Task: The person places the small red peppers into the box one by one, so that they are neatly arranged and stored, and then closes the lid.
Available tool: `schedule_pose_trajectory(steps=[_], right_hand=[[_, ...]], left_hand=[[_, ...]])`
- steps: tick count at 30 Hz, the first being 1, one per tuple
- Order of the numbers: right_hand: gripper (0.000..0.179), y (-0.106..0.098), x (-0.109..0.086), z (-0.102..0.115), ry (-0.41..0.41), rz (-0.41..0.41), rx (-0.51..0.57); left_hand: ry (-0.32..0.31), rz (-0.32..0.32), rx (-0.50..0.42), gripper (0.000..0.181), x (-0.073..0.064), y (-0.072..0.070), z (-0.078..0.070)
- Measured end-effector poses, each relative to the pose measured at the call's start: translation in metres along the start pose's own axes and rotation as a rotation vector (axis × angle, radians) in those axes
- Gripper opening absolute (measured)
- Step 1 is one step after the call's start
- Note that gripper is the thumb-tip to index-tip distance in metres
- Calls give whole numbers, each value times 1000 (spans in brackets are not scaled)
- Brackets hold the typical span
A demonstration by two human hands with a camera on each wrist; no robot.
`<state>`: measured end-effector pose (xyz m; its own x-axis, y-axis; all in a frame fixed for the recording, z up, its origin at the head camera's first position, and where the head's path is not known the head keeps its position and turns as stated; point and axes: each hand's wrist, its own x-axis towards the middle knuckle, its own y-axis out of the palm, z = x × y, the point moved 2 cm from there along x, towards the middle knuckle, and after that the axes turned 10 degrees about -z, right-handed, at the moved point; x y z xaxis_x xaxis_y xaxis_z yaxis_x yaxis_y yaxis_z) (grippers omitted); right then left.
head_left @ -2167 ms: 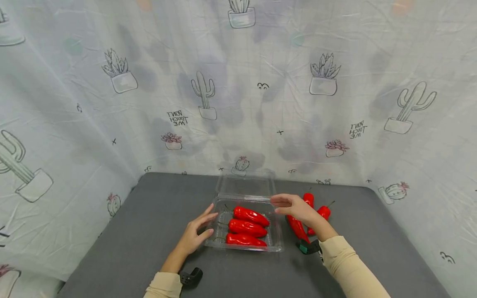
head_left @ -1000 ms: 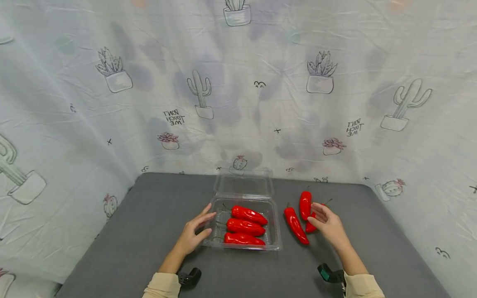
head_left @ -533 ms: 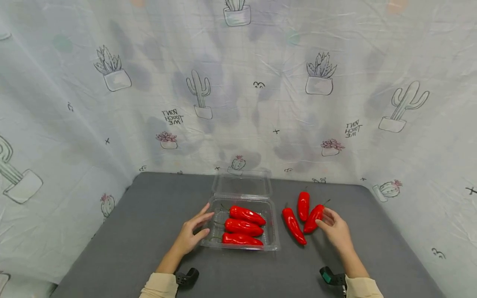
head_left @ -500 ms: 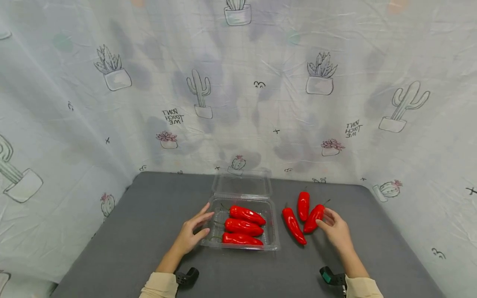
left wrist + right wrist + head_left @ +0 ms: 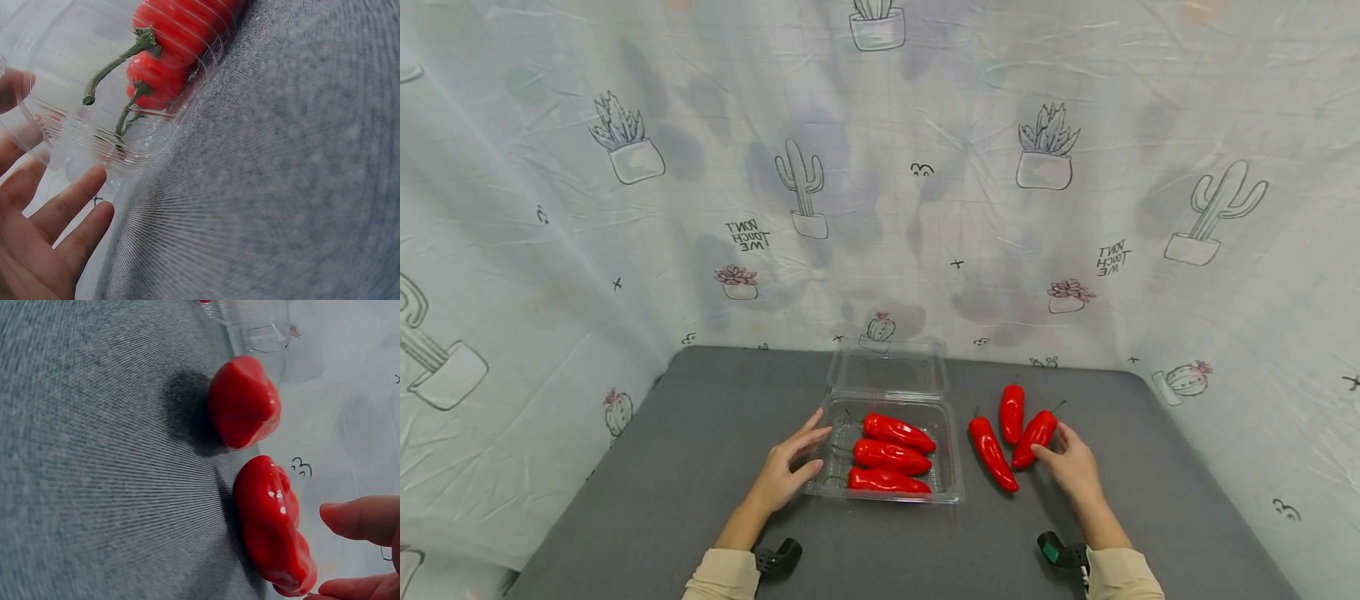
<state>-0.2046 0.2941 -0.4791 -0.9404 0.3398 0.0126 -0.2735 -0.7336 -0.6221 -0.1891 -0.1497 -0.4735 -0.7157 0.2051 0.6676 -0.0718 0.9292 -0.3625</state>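
Note:
In the head view, a clear plastic clamshell container (image 5: 952,433) stands with its lid (image 5: 887,371) raised behind it. Three red peppers (image 5: 891,456) lie side by side inside, green stems to the left. My left hand (image 5: 782,471) is at the container's left side, fingers spread, fingertips at the wall; the left wrist view shows the fingers (image 5: 69,203) straight. To the right, three more red peppers lie on the grey surface: a left one (image 5: 992,454), a back one (image 5: 1012,412) and a right one (image 5: 1037,437). My right hand (image 5: 1072,467) is around the right pepper's side, its thumb (image 5: 359,519) apart from it.
A grey cloth-covered table (image 5: 715,400) carries everything. Behind and beside it hangs a pale curtain (image 5: 880,208) printed with cacti. A black wrist device (image 5: 778,558) is on the left wrist and another (image 5: 1060,550) on the right.
My right hand has moved from the container's right rim to the rightmost loose pepper, then shifted slightly along it. My left hand stays beside the container. The peppers lie much as before.

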Motion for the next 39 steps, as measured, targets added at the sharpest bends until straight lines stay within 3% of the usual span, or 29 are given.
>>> schedule_pose_trajectory(steps=[15,32,39], right_hand=[[79,11,5,-2,-36,-21,-45],[69,13,8,-6,-20,-48,-44],[66,11,5,-4,-1,-72,12]], left_hand=[[6,-5,11,42,0,0,-1],[10,4,2,41,-1,1,0],[7,3,4,42,0,1,0]])
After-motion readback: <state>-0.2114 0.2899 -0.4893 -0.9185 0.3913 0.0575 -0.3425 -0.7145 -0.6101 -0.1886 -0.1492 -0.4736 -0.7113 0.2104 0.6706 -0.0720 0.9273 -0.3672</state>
